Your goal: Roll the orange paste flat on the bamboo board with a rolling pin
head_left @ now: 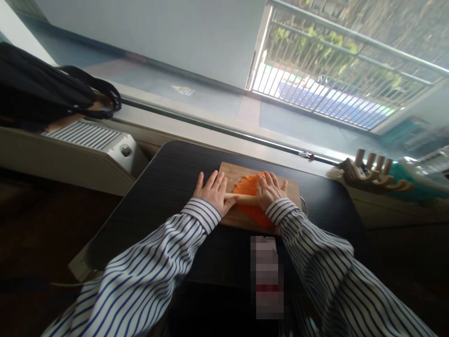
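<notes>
A wooden rolling pin (247, 199) lies across a flattened sheet of orange dough (247, 183) with a ragged upper edge. Beneath both is a wooden cutting board (229, 169), with a metal handle at its right side. My left hand (212, 193) rests palm down on the pin's left end, fingers stretched forward. On the right part of the pin lies my right hand (269, 191), also flat, its fingers extended over the dough. The palms hide both ends of the pin.
The board sits on a dark table (182, 173) by a window ledge. A radiator (94, 138) and a black bag (38, 93) stand left. On the right ledge are a brown rack-like object (373, 168) and a teal item (407, 189). A blurred-out pale item (266, 276) is near the table's front.
</notes>
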{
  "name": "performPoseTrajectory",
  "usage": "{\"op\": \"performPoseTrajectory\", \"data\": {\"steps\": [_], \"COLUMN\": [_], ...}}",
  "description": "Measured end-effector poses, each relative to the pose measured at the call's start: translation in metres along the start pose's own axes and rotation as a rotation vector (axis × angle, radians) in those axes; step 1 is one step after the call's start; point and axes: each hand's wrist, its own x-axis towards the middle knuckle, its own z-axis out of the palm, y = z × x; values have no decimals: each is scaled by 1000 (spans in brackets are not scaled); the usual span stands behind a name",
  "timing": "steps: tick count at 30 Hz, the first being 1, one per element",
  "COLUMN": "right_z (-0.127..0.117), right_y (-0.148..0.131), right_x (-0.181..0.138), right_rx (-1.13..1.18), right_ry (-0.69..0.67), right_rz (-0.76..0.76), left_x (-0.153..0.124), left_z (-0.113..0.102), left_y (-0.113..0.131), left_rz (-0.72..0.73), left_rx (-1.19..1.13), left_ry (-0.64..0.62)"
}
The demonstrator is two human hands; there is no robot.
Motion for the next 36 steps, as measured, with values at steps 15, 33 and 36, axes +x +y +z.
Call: {"op": "performPoseTrajectory", "data": {"steps": [15,33,36], "right_z": [2,-9,-5], "right_y": [0,-5,-5], "right_x": [3,41,25], "right_rx": [25,157,162], "right_ry": [14,-10,-7], "right_rz": [7,74,65], "left_x": [5,45,32], "left_z": [0,6,5], "left_y": [-2,-13,-10], "left_rz": [-11,-96,-60], "left_rx": [-6,39,63], "left_ry": [26,45,33]}}
